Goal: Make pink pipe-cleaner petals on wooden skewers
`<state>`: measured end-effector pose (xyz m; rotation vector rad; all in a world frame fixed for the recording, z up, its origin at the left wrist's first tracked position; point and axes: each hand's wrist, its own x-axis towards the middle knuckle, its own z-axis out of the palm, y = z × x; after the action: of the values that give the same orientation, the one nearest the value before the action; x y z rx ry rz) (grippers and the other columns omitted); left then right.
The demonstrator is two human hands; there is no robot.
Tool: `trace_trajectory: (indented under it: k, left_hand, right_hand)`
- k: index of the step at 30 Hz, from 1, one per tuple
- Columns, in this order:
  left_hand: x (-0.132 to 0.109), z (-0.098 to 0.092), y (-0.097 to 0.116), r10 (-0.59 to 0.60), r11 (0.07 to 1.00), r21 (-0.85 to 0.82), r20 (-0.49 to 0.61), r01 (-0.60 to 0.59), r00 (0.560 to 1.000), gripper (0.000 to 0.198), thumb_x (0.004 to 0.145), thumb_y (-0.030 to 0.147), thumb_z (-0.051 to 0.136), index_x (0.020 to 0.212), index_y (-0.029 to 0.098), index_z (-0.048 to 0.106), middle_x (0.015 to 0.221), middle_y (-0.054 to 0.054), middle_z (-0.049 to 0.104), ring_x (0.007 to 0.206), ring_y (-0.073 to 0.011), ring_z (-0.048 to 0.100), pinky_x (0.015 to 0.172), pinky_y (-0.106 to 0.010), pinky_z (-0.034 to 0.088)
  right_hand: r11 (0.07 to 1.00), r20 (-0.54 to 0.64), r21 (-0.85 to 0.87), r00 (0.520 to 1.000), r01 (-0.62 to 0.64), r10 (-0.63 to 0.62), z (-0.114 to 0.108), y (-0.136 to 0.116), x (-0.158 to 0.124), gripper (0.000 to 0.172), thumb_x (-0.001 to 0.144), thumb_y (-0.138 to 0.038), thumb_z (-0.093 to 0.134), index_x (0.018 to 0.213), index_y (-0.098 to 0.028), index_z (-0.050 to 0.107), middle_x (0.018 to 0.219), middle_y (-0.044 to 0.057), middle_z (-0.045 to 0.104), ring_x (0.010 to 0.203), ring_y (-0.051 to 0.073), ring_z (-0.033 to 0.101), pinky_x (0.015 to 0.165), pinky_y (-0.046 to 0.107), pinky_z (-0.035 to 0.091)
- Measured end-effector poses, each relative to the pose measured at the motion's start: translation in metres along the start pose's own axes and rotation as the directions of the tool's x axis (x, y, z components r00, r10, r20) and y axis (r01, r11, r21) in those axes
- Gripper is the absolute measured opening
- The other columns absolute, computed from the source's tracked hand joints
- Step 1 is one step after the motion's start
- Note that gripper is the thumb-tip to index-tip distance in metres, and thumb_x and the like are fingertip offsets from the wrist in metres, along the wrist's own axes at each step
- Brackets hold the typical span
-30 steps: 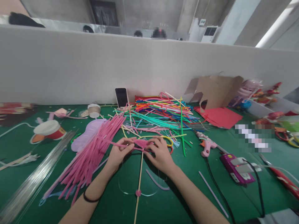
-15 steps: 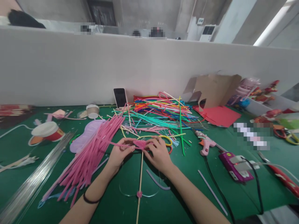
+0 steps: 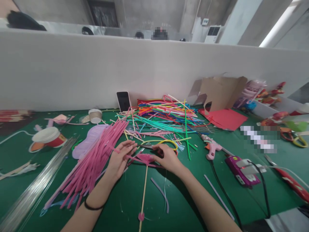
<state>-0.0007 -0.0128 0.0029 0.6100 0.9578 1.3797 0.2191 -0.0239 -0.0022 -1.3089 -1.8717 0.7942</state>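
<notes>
My left hand (image 3: 122, 156) is closed on a pink pipe cleaner, its fingers bent inward. Scissors (image 3: 171, 143) with yellow and red handles are in my right hand (image 3: 166, 157); their dark blades point left toward my left fingers. Between both hands lies a pink fuzzy piece (image 3: 145, 158) at the top of a thin wooden stick (image 3: 144, 190). Lower on that stick is a small pink bead-like lump (image 3: 141, 216), with clear thin wire beside it. A bundle of pink pipe cleaners (image 3: 96, 161) rests left of my left hand.
Many-coloured pipe cleaners (image 3: 166, 112) are heaped at the back, near a propped phone (image 3: 123, 101). To the right are a pink glue gun (image 3: 212, 146), a purple power strip (image 3: 242, 174) and cables. A paper cup (image 3: 54, 138) and clear rods (image 3: 40, 183) are at left.
My right hand has left the pink piece and taken up the scissors, with the blades now pointing left. My left hand has shifted slightly left, and the stick has moved down a little.
</notes>
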Motion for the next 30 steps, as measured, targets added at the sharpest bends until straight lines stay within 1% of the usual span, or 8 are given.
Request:
trace_trajectory:
  k: [6,8,10,14,17,21,25,30]
  left_hand:
    - [0.011,-0.022,0.014,0.449,0.884,0.252,-0.23,-0.393,0.863,0.059,0.07,0.022,0.075,0.121,0.021,0.045,0.117,-0.012,0.062,0.106,-0.0263,0.064,0.101,-0.049,0.044]
    - [0.006,-0.023,0.026,0.679,0.675,0.539,-0.187,-0.504,0.71,0.067,0.073,0.025,0.074,0.13,0.022,0.039,0.134,-0.016,0.05,0.124,-0.0303,0.051,0.103,-0.052,0.04]
    - [-0.002,-0.017,0.036,0.836,0.262,0.803,0.088,-0.535,0.541,0.06,0.075,0.029,0.074,0.128,0.021,0.046,0.145,-0.016,0.037,0.138,-0.0326,0.03,0.112,-0.052,0.027]
    - [-0.013,0.012,0.038,0.317,-0.188,0.739,0.669,-0.647,0.672,0.033,0.081,0.045,0.065,0.107,0.025,0.064,0.122,-0.009,0.057,0.121,-0.0305,0.046,0.106,-0.05,0.032]
    - [-0.008,0.032,0.024,-0.117,-0.252,0.689,0.675,-0.679,0.729,0.054,0.07,0.061,0.069,0.107,0.021,0.065,0.107,-0.01,0.061,0.104,-0.0304,0.053,0.089,-0.043,0.043]
    - [0.003,0.047,0.011,-0.265,-0.365,0.704,0.549,-0.609,0.793,0.056,0.057,0.058,0.077,0.094,0.018,0.065,0.101,-0.012,0.063,0.096,-0.0312,0.056,0.078,-0.037,0.044]
    - [0.004,0.051,0.016,-0.343,-0.316,0.772,0.449,-0.551,0.825,0.053,0.05,0.056,0.079,0.082,0.019,0.06,0.086,-0.009,0.065,0.081,-0.03,0.059,0.066,-0.032,0.04]
    - [0.003,0.054,0.05,-0.363,-0.026,0.87,0.451,-0.493,0.815,0.049,0.051,0.053,0.077,0.079,0.021,0.053,0.076,-0.001,0.061,0.07,-0.0231,0.057,0.055,-0.027,0.032]
  right_hand:
    - [0.996,-0.151,-0.091,0.988,0.001,-0.015,-0.004,0.006,0.002,0.018,0.091,-0.027,0.051,0.092,-0.02,0.067,0.091,0.006,0.07,0.086,0.021,0.061,0.077,0.033,0.046]
    - [0.999,-0.194,-0.045,0.981,-0.024,0.015,-0.005,0.008,0.003,0.019,0.091,-0.027,0.05,0.089,-0.02,0.067,0.089,0.006,0.07,0.081,0.019,0.063,0.074,0.031,0.047]
    - [0.999,-0.215,0.011,0.975,-0.044,0.045,-0.006,0.009,0.004,0.019,0.09,-0.028,0.05,0.088,-0.02,0.067,0.087,0.005,0.071,0.076,0.018,0.064,0.07,0.029,0.047]
    - [0.992,-0.254,0.099,0.962,-0.077,0.1,-0.006,0.008,0.004,0.022,0.09,-0.032,0.049,0.091,-0.019,0.067,0.078,0.003,0.07,0.067,0.017,0.063,0.064,0.027,0.047]
    - [0.986,-0.278,0.152,0.954,-0.074,0.115,-0.006,0.009,0.004,0.025,0.09,-0.035,0.049,0.093,-0.019,0.067,0.076,0.003,0.069,0.067,0.017,0.065,0.065,0.028,0.048]
    - [0.948,-0.25,0.307,0.954,-0.086,0.167,-0.007,0.012,0.006,0.031,0.09,-0.041,0.049,0.096,-0.017,0.066,0.077,0.005,0.07,0.071,0.019,0.067,0.068,0.03,0.052]
    - [0.928,-0.228,0.36,0.956,-0.092,0.183,-0.007,0.014,0.008,0.035,0.087,-0.048,0.052,0.097,-0.017,0.066,0.077,0.006,0.07,0.072,0.019,0.066,0.069,0.032,0.053]
    - [0.867,-0.12,0.485,0.974,-0.113,0.194,-0.024,-0.004,0.013,0.04,0.085,-0.054,0.055,0.1,-0.018,0.065,0.092,0.008,0.071,0.086,0.022,0.066,0.074,0.033,0.053]
